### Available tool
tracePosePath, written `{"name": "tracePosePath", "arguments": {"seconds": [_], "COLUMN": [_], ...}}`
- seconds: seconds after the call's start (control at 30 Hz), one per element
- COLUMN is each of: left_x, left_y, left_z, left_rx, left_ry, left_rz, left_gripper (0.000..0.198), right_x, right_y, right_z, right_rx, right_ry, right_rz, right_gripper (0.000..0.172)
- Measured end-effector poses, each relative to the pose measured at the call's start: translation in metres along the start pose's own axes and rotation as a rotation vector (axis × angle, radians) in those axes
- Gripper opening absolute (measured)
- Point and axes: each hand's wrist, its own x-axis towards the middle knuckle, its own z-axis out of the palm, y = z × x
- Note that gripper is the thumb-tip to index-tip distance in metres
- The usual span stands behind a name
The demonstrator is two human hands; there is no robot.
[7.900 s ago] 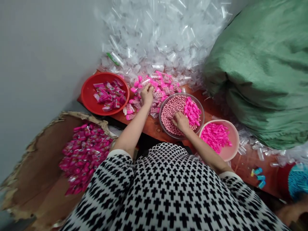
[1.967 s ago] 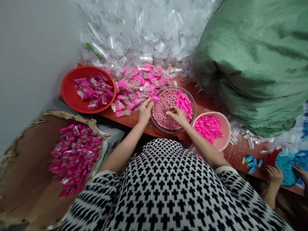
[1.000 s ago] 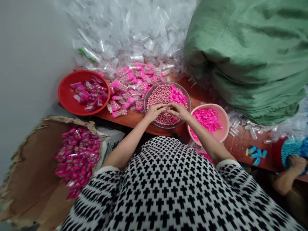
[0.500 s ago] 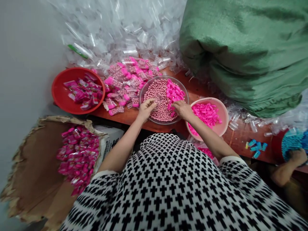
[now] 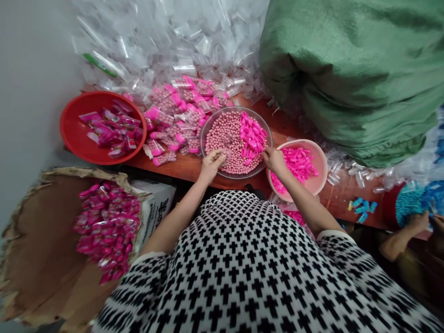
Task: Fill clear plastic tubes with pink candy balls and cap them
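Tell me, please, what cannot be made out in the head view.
Head view:
Left hand: any item it pinches is too small to identify against the pink beads.
Right hand: turned so that it hides whether it holds anything.
Green sack: cut off by the top edge.
Co-worker's hand: blurred.

We observe the left hand (image 5: 209,166) pinching a clear piece (image 5: 227,154) over a bowl (image 5: 239,176) of pink beads (image 5: 220,132). The right hand (image 5: 274,160) has its fingertips at the bowl's edge, beside glossy pink parts (image 5: 252,134); any grip we cannot tell. We log a pale basin (image 5: 319,178) right of these fingers, bead-filled packs (image 5: 189,118) beyond the left ones.
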Motion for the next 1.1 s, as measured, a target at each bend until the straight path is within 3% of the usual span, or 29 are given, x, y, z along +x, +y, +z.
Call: {"name": "tracePosePath", "arguments": {"seconds": [0.23,0.53,0.67,0.77,0.87,1.1], "left_x": [0.003,0.003,0.001,0.000,0.001,-0.001], "left_y": [-0.005,0.002,0.004,0.005,0.007,0.012], "left_z": [0.004,0.018,0.035,0.045,0.049,0.055], "left_rx": [-0.015,-0.074,-0.157,-0.221,-0.264,-0.216], "left_ry": [-0.026,-0.077,-0.167,-0.155,-0.120,-0.118], "left_rz": [-0.035,-0.063,-0.135,-0.163,-0.169,-0.085], "left_gripper": [0.053,0.051,0.047,0.045,0.046,0.044], "right_x": [0.003,0.005,0.000,-0.005,-0.012,-0.018], "right_y": [-0.038,-0.044,-0.047,-0.049,-0.049,-0.038], "right_z": [0.021,0.013,0.006,0.001,-0.001,0.002], "right_rx": [0.042,0.147,0.356,0.469,0.513,0.795], "right_ry": [-0.015,-0.002,0.071,0.118,0.117,0.164], "right_rz": [0.188,0.223,0.060,-0.147,-0.254,-0.195], "right_gripper": [0.042,0.025,0.032,0.040,0.040,0.038]}}
